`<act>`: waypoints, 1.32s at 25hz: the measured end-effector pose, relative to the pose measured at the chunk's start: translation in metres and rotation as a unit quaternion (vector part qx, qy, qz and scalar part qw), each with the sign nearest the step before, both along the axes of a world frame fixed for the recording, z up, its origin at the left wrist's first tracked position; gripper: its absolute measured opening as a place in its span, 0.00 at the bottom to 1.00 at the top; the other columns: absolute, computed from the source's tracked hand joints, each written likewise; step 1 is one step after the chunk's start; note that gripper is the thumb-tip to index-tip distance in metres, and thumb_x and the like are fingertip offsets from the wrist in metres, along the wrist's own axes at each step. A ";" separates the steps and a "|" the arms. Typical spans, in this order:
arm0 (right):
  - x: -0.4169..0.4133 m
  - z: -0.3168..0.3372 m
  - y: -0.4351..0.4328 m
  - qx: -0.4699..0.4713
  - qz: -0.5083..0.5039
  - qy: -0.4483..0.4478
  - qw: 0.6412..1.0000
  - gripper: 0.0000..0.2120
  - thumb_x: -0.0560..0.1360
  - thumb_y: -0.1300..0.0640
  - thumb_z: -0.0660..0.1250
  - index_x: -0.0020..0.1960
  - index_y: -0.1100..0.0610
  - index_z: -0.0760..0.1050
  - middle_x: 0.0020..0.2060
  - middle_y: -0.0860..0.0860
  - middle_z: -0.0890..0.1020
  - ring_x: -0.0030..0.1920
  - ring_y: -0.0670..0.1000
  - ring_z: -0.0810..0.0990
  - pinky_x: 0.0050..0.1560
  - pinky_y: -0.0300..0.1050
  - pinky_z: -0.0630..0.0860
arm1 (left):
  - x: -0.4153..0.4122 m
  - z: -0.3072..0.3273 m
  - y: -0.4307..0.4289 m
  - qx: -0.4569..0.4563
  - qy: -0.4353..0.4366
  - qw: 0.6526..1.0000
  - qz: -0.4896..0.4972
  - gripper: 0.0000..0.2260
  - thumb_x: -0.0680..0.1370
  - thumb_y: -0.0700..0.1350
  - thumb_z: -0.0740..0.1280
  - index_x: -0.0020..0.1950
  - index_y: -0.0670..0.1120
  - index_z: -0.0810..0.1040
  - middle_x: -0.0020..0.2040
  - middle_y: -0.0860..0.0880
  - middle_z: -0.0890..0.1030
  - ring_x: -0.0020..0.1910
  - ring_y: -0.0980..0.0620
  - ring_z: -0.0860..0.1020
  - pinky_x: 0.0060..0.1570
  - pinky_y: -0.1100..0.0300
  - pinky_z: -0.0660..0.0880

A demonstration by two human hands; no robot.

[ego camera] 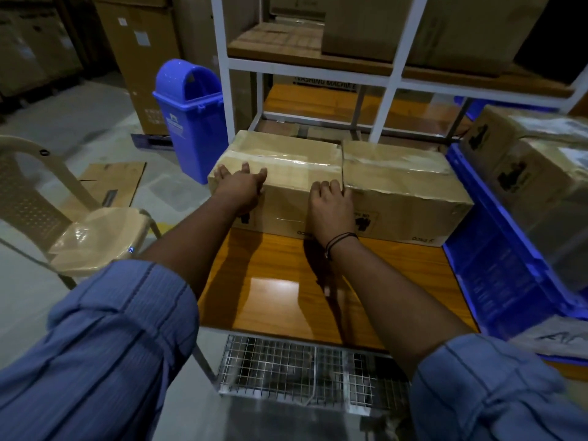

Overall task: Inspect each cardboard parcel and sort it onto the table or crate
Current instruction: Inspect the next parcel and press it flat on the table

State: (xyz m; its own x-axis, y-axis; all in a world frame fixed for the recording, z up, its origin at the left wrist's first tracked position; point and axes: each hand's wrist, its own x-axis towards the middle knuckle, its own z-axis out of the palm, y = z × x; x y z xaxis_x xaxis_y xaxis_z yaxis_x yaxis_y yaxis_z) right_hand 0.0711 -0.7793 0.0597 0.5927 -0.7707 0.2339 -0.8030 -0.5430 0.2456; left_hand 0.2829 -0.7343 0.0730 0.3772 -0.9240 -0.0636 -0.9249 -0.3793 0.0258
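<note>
Two taped cardboard parcels stand side by side at the far edge of the wooden table (280, 281). My left hand (241, 186) lies with spread fingers over the near top edge of the left parcel (286, 173), at its left end. My right hand (331, 205) rests on the same parcel's front face, its fingers curled over the top edge at the seam with the right parcel (404, 186). To the right, a blue crate (496, 265) holds more parcels (541, 173).
A beige plastic chair (79, 224) stands left of the table. A blue bin (191, 116) and flat cardboard (111, 183) are on the floor behind it. A white shelf frame (391, 84) with boxes rises beyond the parcels. A wire mesh rack (305, 367) sits below the table's near edge.
</note>
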 end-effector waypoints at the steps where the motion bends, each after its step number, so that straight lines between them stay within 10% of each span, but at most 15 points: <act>1: 0.002 0.000 -0.007 0.002 -0.004 0.002 1.000 0.26 0.81 0.57 0.63 0.76 0.63 0.66 0.67 0.60 0.76 0.68 0.60 0.70 0.68 0.61 0.67 | -0.001 0.000 -0.006 -0.002 0.002 1.000 0.004 0.30 0.86 0.46 0.59 0.84 0.62 0.49 0.85 0.42 0.49 0.79 0.24 0.45 0.76 0.26 0.46; 13: 0.015 -0.017 -0.046 -0.009 -0.008 -0.018 1.000 0.26 0.81 0.58 0.62 0.77 0.65 0.64 0.70 0.63 0.74 0.68 0.63 0.71 0.67 0.59 0.70 | 0.001 -0.015 -0.025 -0.069 0.002 0.997 0.020 0.25 0.88 0.51 0.53 0.84 0.59 0.52 0.85 0.41 0.50 0.80 0.25 0.43 0.77 0.31 0.39; 18: 0.020 0.007 -0.052 0.035 -0.010 0.023 0.999 0.25 0.82 0.59 0.60 0.77 0.64 0.64 0.68 0.62 0.75 0.70 0.63 0.69 0.63 0.58 0.72 | -0.015 0.003 -0.026 -0.013 0.023 0.999 0.043 0.37 0.84 0.42 0.62 0.85 0.55 0.42 0.85 0.41 0.42 0.80 0.27 0.39 0.76 0.31 0.38; 22: 0.018 0.012 -0.035 0.109 -0.021 0.009 0.994 0.36 0.81 0.53 0.64 0.83 0.61 0.52 0.79 0.64 0.61 0.78 0.65 0.58 0.76 0.63 0.62 | -0.026 -0.015 0.008 -0.068 0.055 0.996 0.008 0.38 0.85 0.50 0.60 0.84 0.48 0.35 0.84 0.42 0.35 0.82 0.33 0.36 0.79 0.34 0.41; 26: -0.008 -0.034 0.038 0.144 0.038 -0.105 0.983 0.40 0.82 0.46 0.63 0.85 0.53 0.43 0.84 0.60 0.45 0.83 0.64 0.45 0.82 0.63 0.48 | -0.058 -0.068 0.089 -0.117 0.094 0.988 0.021 0.36 0.85 0.58 0.59 0.85 0.51 0.43 0.85 0.41 0.41 0.82 0.33 0.41 0.79 0.35 0.43; 33: 0.008 -0.072 0.153 0.225 0.192 -0.151 0.943 0.37 0.81 0.45 0.66 0.84 0.53 0.54 0.82 0.58 0.58 0.82 0.63 0.52 0.80 0.64 0.52 | -0.061 -0.105 0.239 -0.166 0.163 0.958 0.168 0.27 0.83 0.62 0.61 0.80 0.54 0.67 0.84 0.44 0.59 0.81 0.33 0.57 0.78 0.35 0.55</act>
